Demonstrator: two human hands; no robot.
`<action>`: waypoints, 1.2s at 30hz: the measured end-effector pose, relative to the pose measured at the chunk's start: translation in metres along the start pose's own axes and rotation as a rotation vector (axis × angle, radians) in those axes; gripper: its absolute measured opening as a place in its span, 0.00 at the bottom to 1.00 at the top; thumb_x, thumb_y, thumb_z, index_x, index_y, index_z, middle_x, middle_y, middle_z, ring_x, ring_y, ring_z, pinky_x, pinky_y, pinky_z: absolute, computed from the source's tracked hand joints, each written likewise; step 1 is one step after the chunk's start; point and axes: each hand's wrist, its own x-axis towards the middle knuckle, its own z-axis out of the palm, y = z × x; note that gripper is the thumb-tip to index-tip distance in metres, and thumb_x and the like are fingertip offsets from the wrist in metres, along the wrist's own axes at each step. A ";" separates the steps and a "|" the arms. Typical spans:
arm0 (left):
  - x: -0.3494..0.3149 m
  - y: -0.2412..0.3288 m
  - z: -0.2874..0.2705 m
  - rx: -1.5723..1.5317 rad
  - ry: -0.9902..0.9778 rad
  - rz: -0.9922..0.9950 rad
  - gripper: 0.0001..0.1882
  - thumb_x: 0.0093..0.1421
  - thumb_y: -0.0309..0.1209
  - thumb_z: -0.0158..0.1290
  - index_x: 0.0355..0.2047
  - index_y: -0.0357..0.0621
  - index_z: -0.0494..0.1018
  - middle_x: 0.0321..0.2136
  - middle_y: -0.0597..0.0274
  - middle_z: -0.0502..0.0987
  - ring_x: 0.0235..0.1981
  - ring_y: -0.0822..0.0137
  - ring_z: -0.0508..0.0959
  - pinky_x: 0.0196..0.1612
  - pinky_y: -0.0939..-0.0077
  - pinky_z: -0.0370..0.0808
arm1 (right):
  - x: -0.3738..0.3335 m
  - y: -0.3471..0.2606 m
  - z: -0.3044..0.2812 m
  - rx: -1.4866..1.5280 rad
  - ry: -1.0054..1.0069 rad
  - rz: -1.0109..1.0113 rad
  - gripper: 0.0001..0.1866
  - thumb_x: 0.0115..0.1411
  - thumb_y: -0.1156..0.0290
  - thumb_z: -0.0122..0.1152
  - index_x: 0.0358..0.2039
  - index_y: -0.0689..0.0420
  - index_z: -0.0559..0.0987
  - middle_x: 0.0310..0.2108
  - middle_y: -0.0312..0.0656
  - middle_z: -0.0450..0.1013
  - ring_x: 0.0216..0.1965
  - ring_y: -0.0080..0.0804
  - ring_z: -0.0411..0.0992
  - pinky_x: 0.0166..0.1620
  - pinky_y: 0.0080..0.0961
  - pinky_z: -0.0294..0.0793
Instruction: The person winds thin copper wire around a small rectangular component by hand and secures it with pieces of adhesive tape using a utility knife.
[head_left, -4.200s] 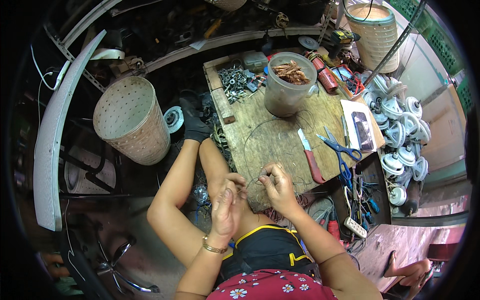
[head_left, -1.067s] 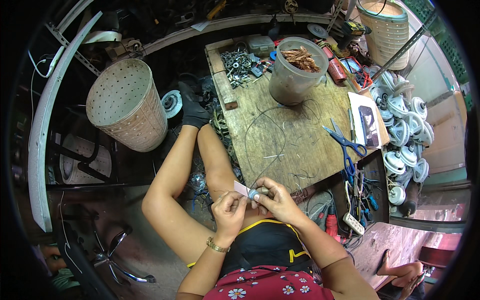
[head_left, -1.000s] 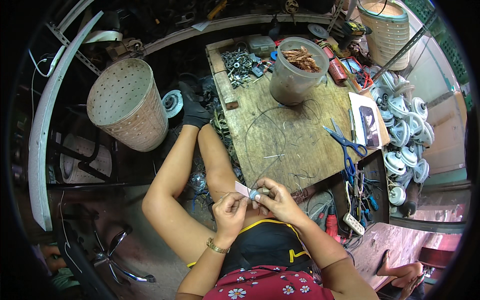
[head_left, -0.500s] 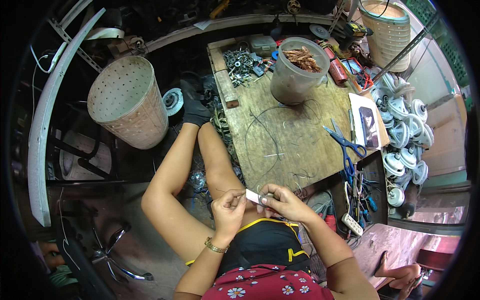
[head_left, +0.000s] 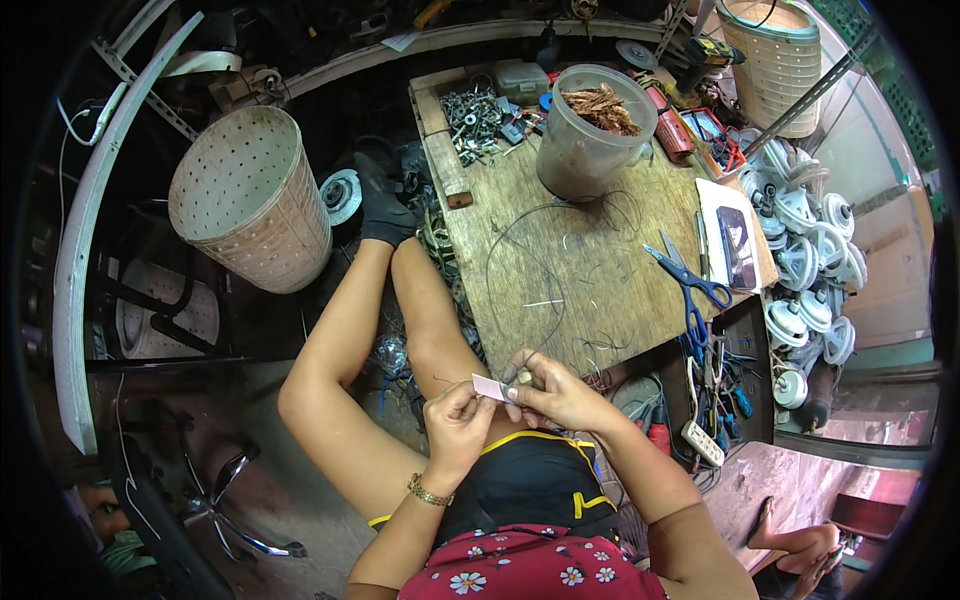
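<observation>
Above my lap, a small flat pale pinkish-white strip (head_left: 489,387) spans the gap between my hands. My left hand (head_left: 453,418) is closed, thumb and fingers pinching near the strip's left end, and a thin dark wire sticks out beside these fingers. The strip's right end, with something dark and thin at it, sits in the pinch of my right hand (head_left: 550,393). What exactly lies under those fingertips is too small to make out. Just beyond my hands is the near edge of the wooden worktable (head_left: 480,262).
On the table stand a translucent bucket (head_left: 585,160) of copper-coloured wire scraps, blue-handled scissors (head_left: 688,280) and a phone (head_left: 738,248). White round parts (head_left: 800,280) pile up at right. Tools and a power strip (head_left: 704,444) lie below. A perforated basket (head_left: 300,225) stands left.
The strip has shifted slightly left and now shows more of its flat face. My right hand's fingers have moved a little up and left. The whole view has shifted slightly.
</observation>
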 end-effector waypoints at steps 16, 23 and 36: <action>-0.009 0.001 0.011 -0.390 -0.054 -0.281 0.03 0.56 0.22 0.55 0.31 0.35 0.77 0.19 0.75 0.73 0.20 0.87 0.64 0.22 0.92 0.57 | -0.004 0.010 -0.028 0.023 0.135 -0.044 0.09 0.61 0.74 0.50 0.41 0.61 0.67 0.22 0.37 0.72 0.19 0.18 0.67 0.21 0.15 0.65; -0.008 0.011 0.008 -0.214 -0.022 -0.181 0.03 0.55 0.21 0.54 0.29 0.33 0.75 0.16 0.74 0.71 0.17 0.86 0.66 0.20 0.89 0.61 | -0.009 0.012 -0.006 -0.031 0.070 0.015 0.11 0.62 0.71 0.52 0.43 0.59 0.66 0.21 0.35 0.70 0.18 0.16 0.66 0.21 0.11 0.63; -0.009 0.001 0.003 0.086 0.032 0.159 0.03 0.48 0.19 0.57 0.25 0.34 0.75 0.14 0.66 0.68 0.15 0.78 0.62 0.19 0.82 0.58 | -0.010 0.015 -0.002 0.001 0.057 -0.017 0.11 0.62 0.72 0.51 0.44 0.59 0.65 0.22 0.36 0.70 0.20 0.16 0.66 0.23 0.12 0.63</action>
